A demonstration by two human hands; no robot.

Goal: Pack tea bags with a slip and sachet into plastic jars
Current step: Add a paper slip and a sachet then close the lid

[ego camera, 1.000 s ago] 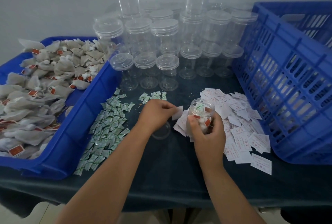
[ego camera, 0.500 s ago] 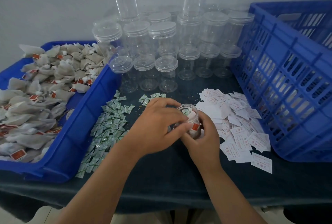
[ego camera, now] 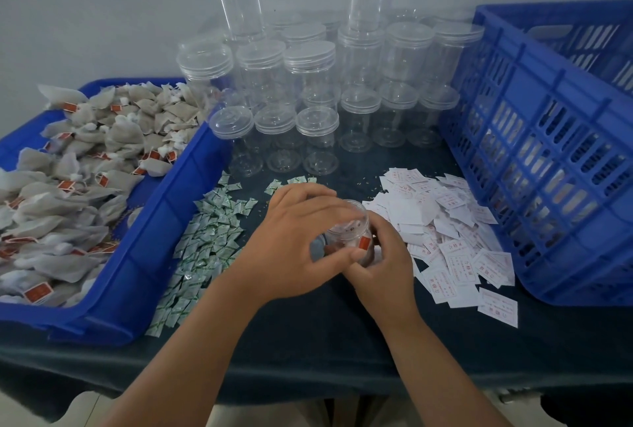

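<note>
the grip of the right hand (ego camera: 383, 265) clamps the small clear plastic jar (ego camera: 349, 231) over the dark cloth surface (ego camera: 308, 341), steadying it while the left hand (ego camera: 294, 241) curls its grip round the mouth, probably capping it

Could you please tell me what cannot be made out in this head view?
Head view only:
- What the jar holds: left hand and right hand cover most of it.
- Print on the slips: too small to read.
- Inside the blue crate: screened by its slatted wall, cut off at the right edge.
- Tea bag tray: cut off at the left edge.
</note>
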